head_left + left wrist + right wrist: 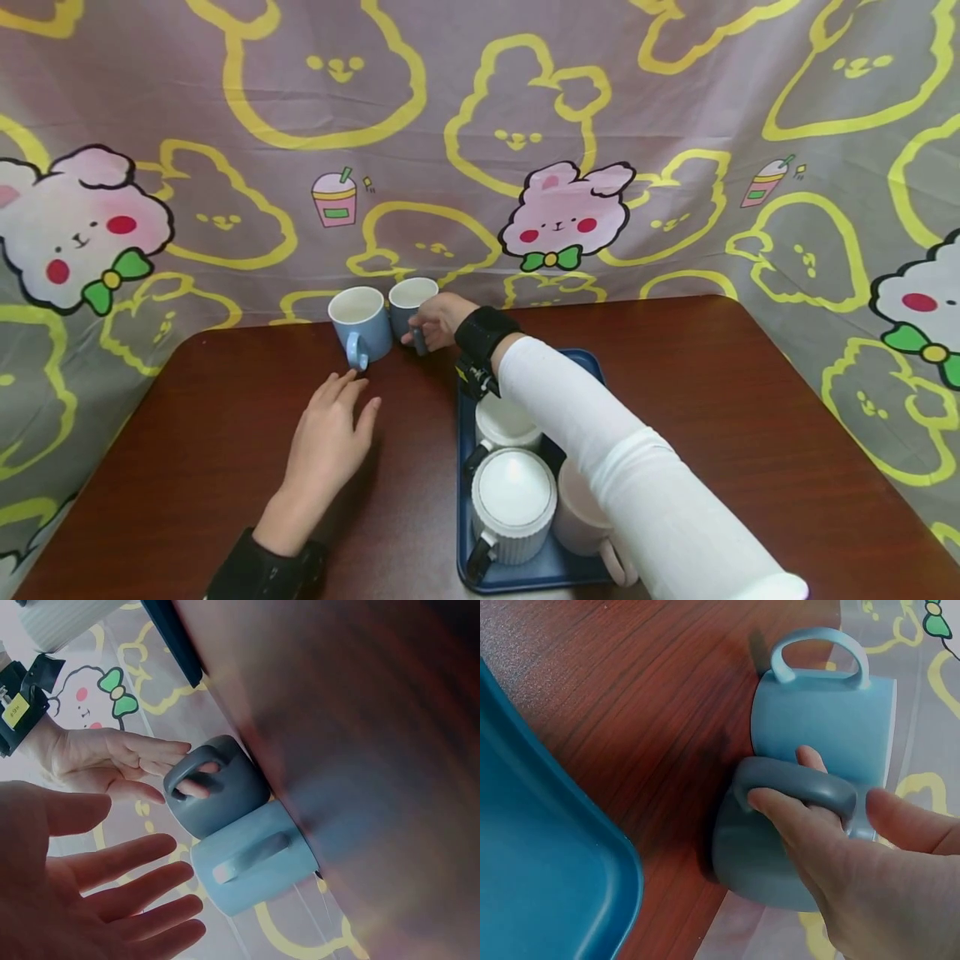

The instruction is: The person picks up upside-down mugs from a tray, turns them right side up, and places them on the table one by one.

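Observation:
My right hand is at a dark grey-blue mug at the far edge of the table. In the right wrist view its fingers pass through the mug's handle, with the thumb raised beside it. Just left of that mug a light blue mug stands upright, its handle facing me. My left hand hovers in front of the light blue mug, fingers spread and holding nothing. Both mugs sit side by side in the left wrist view, where the dark mug has the right fingertips showing through its handle.
A blue tray lies in the middle of the brown table, partly under my right arm. On it stand a ribbed white mug, another white mug behind it and a pinkish mug. A patterned cloth hangs behind the table.

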A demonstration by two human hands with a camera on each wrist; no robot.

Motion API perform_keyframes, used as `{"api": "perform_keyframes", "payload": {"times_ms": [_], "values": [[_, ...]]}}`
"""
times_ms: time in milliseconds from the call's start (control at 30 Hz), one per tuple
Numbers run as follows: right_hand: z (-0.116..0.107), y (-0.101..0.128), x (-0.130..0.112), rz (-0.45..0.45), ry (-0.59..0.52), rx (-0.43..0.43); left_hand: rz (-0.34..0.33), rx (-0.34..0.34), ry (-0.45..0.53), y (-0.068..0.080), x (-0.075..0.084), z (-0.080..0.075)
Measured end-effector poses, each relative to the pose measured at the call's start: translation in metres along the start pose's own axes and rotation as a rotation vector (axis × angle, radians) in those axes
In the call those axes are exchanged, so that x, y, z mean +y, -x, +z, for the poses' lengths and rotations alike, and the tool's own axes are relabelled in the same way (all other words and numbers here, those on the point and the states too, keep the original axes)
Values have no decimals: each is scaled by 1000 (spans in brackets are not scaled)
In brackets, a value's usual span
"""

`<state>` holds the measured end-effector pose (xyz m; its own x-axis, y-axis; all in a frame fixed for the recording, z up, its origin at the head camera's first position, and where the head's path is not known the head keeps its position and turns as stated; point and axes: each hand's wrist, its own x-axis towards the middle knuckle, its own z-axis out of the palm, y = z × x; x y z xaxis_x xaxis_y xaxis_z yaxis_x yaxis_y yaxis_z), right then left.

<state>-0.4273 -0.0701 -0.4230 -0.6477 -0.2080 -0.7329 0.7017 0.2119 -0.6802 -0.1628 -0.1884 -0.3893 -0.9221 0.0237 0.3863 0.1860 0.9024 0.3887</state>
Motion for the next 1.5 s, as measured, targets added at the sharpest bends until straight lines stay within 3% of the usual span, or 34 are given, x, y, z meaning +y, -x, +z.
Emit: {"api": "perform_keyframes", "payload": {"times_ms": [100, 167, 233, 300, 367, 433, 533, 600, 667, 767, 1300, 1500], "values": [[2, -2, 1, 4, 54, -6, 7, -3, -1, 1, -1, -1], [3, -15, 2, 11, 70, -12, 10, -3, -2, 1, -1, -1], [2, -29, 2, 25, 112, -47, 11, -7, -5, 1, -2, -1], [0, -29, 2, 50, 133, -101, 5, -19, -7, 1, -2, -2], [0, 1, 2, 54, 133, -122, -1, -31, -8, 1, -1, -2], [3, 49, 4, 39, 138, -114, -4, -38, -8, 1, -1, -2], [10, 140, 7, 4, 107, -66, -5, -40, -8, 1, 0, -2], [10, 159, 8, -5, 119, -77, -5, -41, -8, 2, 0, -3], [10, 162, 8, -9, 128, -85, -9, -43, -7, 2, 1, -3], [7, 141, 8, -20, 160, -113, -13, -46, -8, 3, 1, -4], [8, 144, 9, -52, 189, -130, -17, -36, -23, 4, -5, -6], [10, 139, 8, -27, 200, -114, -16, -40, -26, 4, -5, -6]]}}
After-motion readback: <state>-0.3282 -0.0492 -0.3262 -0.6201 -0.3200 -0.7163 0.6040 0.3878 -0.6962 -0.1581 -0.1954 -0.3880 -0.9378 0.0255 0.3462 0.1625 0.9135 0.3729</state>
